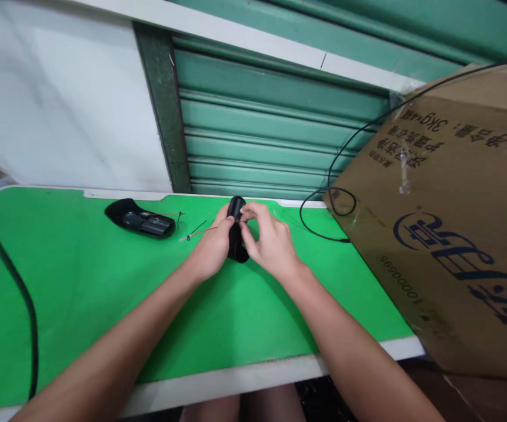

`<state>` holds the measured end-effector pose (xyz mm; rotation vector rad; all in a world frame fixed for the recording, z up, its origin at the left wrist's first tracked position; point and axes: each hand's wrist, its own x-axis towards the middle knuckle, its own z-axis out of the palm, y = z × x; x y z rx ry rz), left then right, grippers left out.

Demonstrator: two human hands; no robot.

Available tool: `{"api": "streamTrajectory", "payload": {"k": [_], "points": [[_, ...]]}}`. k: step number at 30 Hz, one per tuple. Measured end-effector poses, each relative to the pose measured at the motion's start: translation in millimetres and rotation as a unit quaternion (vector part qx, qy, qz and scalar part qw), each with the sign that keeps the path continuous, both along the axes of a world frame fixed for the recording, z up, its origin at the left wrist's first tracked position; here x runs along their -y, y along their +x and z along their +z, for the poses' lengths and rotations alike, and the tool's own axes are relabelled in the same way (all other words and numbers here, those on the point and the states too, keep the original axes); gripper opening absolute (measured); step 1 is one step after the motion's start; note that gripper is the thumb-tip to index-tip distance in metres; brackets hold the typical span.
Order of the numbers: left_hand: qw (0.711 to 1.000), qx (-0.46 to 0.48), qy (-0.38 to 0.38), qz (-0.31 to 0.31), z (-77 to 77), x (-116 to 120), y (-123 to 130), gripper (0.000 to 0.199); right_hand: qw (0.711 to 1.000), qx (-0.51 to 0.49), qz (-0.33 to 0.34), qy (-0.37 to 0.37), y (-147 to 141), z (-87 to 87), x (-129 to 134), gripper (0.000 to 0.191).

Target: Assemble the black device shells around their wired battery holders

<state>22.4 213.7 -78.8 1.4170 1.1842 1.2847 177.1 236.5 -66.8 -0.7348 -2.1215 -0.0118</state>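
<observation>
A black curved plastic housing [237, 243] stands lengthwise between my hands above the green tabletop. My left hand [213, 249] is closed round its left side, with the thumb on top. My right hand [271, 237] meets it from the right, thumb and forefinger pinched together at its middle; whatever small thing they grip is hidden. A thin red wire [203, 231] runs out to the left past my left hand, beside a short black one. Further left lies a similar black plastic housing [141, 220], with a red wire trailing from its right part.
The green tabletop [81, 305] has a white front edge. A large cardboard box [464, 234] borders it on the right. A black cable [319, 235] loops near the box; another dark cable [20, 281] hangs at the left. A green shutter [275, 117] stands behind.
</observation>
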Motion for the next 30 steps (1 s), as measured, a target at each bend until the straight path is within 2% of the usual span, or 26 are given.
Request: {"api": "streamTrajectory", "payload": {"k": [5, 11, 15, 19, 23, 27, 30], "points": [[0.999, 0.028, -0.032, -0.007, 4.4, 0.7, 1.4, 0.059, 0.999, 0.010, -0.007, 0.043, -2.9, 0.2, 0.1, 0.025], [0.999, 0.031, -0.012, -0.028, 15.9, 7.1, 2.3, 0.063, 0.996, 0.032, -0.040, 0.078, -4.7, 2.0, 2.2, 0.019], [0.999, -0.004, 0.011, -0.030, 19.6, 11.8, 0.4, 0.063, 0.996, 0.058, -0.037, 0.050, -4.9, 0.8, 1.3, 0.019], [0.996, -0.077, 0.038, -0.031, 24.5, 16.0, -0.9, 0.067, 0.995, 0.096, -0.015, 0.001, -5.0, 1.7, 0.4, 0.018], [0.988, -0.144, 0.046, -0.022, 25.3, 18.7, -1.6, 0.075, 0.993, 0.114, -0.006, 0.011, -6.1, 4.2, 1.4, 0.019], [0.984, -0.171, 0.055, -0.020, 22.5, 20.0, -2.3, 0.078, 0.993, 0.114, -0.005, 0.013, -5.3, 7.9, 4.4, 0.021], [0.985, -0.156, 0.059, -0.032, 21.9, 18.1, -2.1, 0.069, 0.997, 0.071, 0.013, -0.022, -0.7, 14.0, 5.6, 0.013]]}}
